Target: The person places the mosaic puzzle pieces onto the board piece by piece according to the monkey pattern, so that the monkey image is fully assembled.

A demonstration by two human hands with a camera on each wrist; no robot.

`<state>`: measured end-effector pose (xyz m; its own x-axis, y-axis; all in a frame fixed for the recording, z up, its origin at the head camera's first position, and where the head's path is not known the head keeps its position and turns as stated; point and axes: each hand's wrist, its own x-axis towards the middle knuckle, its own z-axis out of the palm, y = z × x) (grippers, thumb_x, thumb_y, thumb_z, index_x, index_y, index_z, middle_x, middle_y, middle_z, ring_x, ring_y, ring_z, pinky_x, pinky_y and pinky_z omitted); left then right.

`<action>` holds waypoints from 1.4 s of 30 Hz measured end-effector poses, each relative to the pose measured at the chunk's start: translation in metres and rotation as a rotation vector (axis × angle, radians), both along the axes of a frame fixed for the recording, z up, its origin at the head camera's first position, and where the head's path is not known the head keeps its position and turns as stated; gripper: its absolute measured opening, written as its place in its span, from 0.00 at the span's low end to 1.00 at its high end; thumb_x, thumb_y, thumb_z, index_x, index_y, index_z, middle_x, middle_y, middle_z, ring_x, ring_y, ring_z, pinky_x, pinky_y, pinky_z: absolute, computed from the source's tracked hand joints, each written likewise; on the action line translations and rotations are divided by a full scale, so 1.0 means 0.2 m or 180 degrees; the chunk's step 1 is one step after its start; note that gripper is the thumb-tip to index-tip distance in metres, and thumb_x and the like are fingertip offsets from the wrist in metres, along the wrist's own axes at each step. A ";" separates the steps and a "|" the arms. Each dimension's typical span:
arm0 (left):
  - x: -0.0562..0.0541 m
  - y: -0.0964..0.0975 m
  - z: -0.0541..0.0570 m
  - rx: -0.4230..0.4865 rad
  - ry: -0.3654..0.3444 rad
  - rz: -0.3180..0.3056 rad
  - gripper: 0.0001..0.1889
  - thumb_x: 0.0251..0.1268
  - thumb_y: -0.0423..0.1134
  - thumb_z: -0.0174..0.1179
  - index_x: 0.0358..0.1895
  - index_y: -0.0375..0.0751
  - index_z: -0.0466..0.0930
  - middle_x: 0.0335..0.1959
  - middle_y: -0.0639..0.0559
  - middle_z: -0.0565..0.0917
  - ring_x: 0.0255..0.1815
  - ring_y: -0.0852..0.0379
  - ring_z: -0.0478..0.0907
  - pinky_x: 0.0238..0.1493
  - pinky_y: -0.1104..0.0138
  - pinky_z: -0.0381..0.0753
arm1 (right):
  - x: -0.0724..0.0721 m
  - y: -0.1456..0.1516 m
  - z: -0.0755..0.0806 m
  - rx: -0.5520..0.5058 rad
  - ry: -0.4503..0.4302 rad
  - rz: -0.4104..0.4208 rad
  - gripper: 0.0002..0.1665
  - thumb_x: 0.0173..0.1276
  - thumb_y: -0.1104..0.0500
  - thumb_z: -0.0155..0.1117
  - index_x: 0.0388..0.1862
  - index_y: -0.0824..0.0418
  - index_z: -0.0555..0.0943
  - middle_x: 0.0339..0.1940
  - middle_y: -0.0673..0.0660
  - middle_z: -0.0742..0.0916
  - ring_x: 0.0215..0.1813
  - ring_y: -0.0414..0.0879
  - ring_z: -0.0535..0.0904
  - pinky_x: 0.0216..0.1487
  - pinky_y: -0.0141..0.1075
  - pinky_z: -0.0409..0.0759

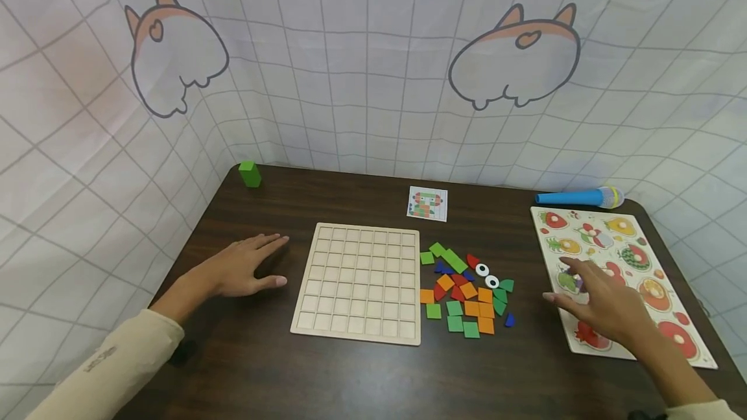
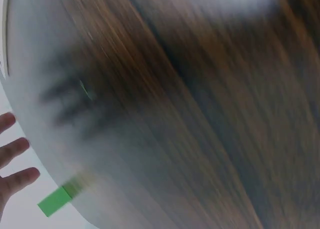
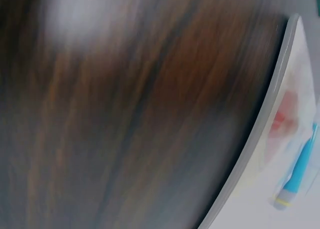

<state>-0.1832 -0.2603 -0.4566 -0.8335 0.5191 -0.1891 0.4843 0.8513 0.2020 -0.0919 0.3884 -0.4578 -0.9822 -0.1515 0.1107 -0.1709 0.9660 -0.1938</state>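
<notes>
In the head view, my left hand (image 1: 242,269) is spread with straight fingers over the dark table, left of a wooden grid board (image 1: 362,286), touching neither board nor pieces. Its fingertips (image 2: 16,148) show at the left wrist view's edge. My right hand (image 1: 611,306) holds nothing; its fingers are relaxed above the left part of a white fruit-picture board (image 1: 611,246). The right wrist view does not show this hand. Between board and right hand lie loose flat tiles in orange, green, red and blue (image 1: 471,308), with two round eye pieces (image 1: 482,269).
A small pattern card (image 1: 427,204) lies behind the tiles. A blue toy microphone (image 1: 574,198) rests at the back right, beyond the fruit board. The green block (image 1: 250,175) stands at the back left corner. White grid-patterned cloth (image 1: 373,70) hangs behind the table.
</notes>
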 end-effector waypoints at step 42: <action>0.03 0.17 -0.06 -0.0149 -0.0697 -0.0128 0.62 0.52 0.76 0.62 0.82 0.47 0.45 0.83 0.37 0.41 0.81 0.28 0.40 0.68 0.26 0.50 | 0.08 -0.32 -0.10 -0.0910 -0.0915 0.0354 0.16 0.64 0.56 0.73 0.50 0.57 0.88 0.41 0.48 0.83 0.30 0.32 0.71 0.31 0.28 0.73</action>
